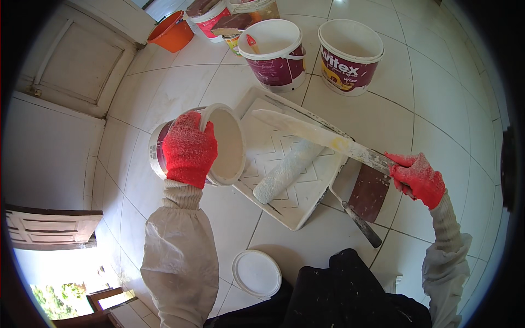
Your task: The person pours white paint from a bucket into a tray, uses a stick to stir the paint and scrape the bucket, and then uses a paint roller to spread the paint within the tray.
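White rectangular plastic tray (pixel 302 198): seemingly paint-coated already.
Tilted white-and-maroon plastic bucket (pixel 157 143): left of the tray, red-gloved left hand (pixel 190 150) clasping its rim; amount remaining unclear.
Long pale paddle (pixel 324 137): over the tray, red-gloved right hand (pixel 420 179) wrapped round its end.
Fluffy white roller (pixel 285 172): in the tray, not yet in hand.
Round white lid (pixel 256 273): off, nearer than the tray.

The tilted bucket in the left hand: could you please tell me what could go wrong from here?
The bucket, tilted with its mouth toward the tray, could spill any contents onto the tiles if the grip of the left hand slips. The smeared stick in the right hand reaches over the tray and might drip or bump the roller. The handle sticks out past the tray, so a knock could shift the roller.
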`<state>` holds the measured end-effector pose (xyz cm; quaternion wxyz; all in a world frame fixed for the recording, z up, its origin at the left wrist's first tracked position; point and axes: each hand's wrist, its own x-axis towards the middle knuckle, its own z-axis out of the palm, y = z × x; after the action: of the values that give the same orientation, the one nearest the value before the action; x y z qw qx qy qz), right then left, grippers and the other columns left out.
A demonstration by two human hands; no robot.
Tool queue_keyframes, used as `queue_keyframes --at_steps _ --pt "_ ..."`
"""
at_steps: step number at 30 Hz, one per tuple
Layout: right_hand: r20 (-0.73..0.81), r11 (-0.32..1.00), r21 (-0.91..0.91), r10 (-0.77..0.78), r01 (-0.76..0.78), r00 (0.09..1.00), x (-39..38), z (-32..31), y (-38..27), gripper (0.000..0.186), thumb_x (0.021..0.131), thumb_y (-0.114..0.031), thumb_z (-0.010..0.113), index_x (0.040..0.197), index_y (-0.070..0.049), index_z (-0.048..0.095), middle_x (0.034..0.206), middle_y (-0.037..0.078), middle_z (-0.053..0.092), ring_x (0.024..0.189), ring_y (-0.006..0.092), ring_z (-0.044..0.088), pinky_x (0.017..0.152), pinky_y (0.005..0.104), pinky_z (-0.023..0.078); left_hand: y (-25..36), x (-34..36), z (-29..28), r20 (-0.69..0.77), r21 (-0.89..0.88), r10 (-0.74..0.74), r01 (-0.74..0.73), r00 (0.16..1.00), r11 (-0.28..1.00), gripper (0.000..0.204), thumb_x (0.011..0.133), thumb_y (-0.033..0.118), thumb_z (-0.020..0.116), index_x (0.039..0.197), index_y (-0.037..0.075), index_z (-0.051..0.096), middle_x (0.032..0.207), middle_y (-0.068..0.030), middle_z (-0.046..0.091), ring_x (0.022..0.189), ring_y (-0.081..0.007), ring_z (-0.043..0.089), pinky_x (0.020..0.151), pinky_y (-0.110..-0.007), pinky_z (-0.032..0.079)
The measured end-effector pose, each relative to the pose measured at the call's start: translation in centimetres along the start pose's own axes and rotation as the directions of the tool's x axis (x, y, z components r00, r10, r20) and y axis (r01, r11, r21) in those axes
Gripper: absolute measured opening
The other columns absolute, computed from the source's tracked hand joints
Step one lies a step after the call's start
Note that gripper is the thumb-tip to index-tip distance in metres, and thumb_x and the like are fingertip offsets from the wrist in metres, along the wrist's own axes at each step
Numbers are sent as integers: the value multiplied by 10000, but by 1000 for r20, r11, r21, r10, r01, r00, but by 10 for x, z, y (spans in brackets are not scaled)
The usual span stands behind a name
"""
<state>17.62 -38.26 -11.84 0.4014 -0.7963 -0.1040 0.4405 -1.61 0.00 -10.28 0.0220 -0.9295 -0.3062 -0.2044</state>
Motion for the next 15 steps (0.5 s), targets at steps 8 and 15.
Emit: queue_keyframes --at_steps 8,15 --pt "70 998 49 -41 38 997 -7 -4 -9 417 887 -170 551 1277 -19 557 563 27 555 383 62 455 338 213 370 -3 -1 0 2 -20 -27 27 1000 999 283 815 283 653 979 52 647 933 -148 656 835 -340 636 745 -409 511" --pt "218 951 -86 -272 296 937 29 42 -52 372 885 -161 554 1243 -67 599 718 24 643 507 99 554 467 257 445 -9 -4 -9 18 -33 -22 22 1000 999 290 818 292 660 991 59 652 940 -142 659 842 -327 639 754 -399 510"
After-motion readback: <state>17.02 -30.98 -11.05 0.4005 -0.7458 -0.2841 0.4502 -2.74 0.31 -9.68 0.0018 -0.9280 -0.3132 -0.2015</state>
